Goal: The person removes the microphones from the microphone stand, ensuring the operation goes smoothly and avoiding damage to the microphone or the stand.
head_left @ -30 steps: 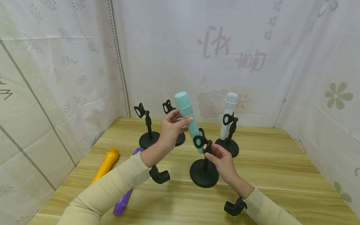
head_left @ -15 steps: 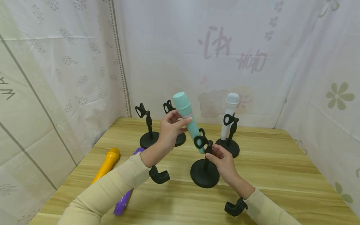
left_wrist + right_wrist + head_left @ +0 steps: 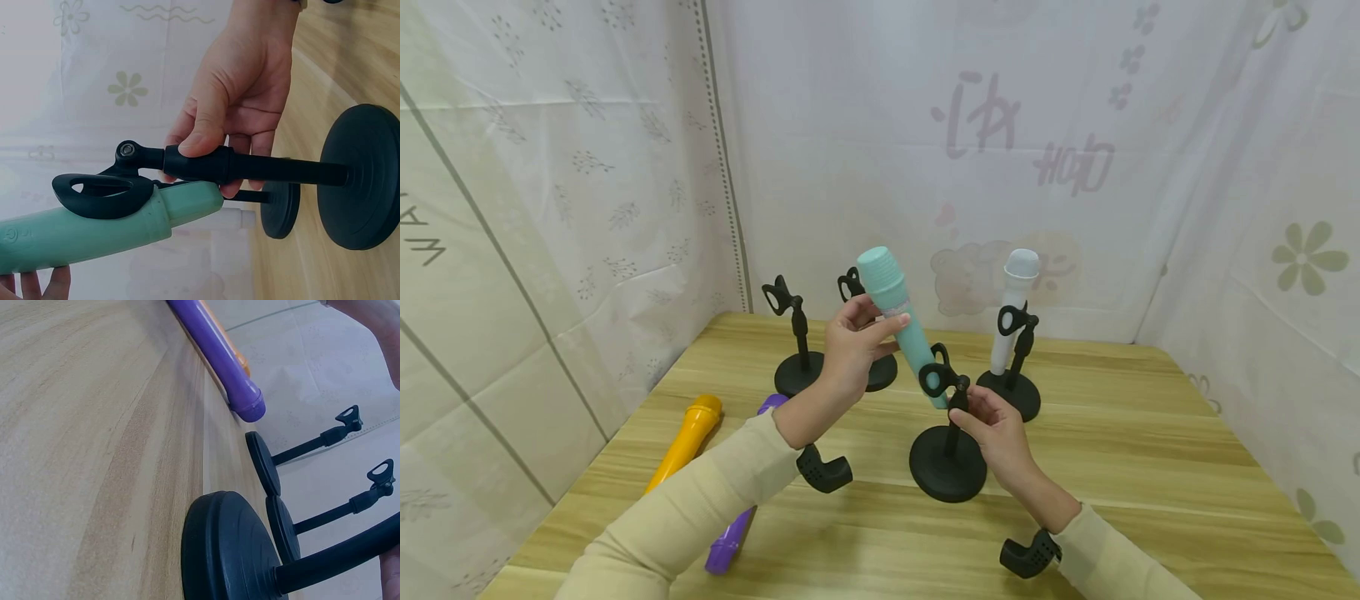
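My left hand (image 3: 853, 343) grips a mint-green microphone (image 3: 887, 282) around its upper body, head up and tilted to the left. The microphone's lower part sits within the clip (image 3: 103, 195) of a black desktop microphone stand (image 3: 949, 462), as the left wrist view shows. With thumb and fingers, my right hand (image 3: 996, 429) pinches that stand's post (image 3: 200, 164) just below the clip joint. Its round base (image 3: 228, 550) stands on the wooden table. The right wrist view catches only the edge of the right hand.
Behind on the right, a white microphone (image 3: 1021, 268) rests in another black stand (image 3: 1011, 392). Two more stands (image 3: 801, 371) are at the back left, one partly hidden by the left hand. An orange microphone (image 3: 685, 437) and a purple microphone (image 3: 730, 537) lie on the table (image 3: 1097, 467) at left.
The mint-green microphone's head has tipped slightly further left with my left hand. My right hand keeps its hold on the stand's post. The whole view has shifted slightly.
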The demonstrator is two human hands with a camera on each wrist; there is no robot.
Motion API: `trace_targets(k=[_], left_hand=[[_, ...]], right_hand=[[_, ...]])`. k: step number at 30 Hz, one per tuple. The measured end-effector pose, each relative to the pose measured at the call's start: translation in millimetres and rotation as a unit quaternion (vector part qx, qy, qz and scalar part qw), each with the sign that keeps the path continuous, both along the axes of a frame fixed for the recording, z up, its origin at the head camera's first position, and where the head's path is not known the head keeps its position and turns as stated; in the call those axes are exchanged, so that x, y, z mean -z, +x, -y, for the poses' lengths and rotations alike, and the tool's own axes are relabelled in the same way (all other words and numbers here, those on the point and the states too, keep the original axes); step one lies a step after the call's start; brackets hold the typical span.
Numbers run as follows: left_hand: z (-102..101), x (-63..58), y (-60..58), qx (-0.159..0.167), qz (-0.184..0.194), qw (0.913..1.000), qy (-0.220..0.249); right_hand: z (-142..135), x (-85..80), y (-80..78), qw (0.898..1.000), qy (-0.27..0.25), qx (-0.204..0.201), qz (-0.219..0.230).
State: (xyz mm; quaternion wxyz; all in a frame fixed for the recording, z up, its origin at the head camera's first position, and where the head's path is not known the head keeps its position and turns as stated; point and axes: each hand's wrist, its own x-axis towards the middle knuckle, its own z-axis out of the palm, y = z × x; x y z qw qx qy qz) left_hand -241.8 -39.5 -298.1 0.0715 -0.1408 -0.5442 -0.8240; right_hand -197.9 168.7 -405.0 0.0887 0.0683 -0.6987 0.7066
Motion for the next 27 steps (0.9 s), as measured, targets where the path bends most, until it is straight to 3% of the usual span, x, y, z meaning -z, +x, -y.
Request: trace_targets(k=[14,22,27], left_hand=[[5,3.3,0.3,-0.003,0.001,0.9996,0.027],[18,5.7,-3.1,-0.043,0.034,0.9980,0.031],[23,8.3,-2.9,-0.042,0.042,0.9982,0.012]], right_hand=[[0,1.6,-0.6,1.000,0.002,0.003,-0.011],[0,3.5,-0.4,0.999,-0.017,-0.012,-0.024],[0,3.4,-0.5,1.000,-0.021,-0.011,-0.017]])
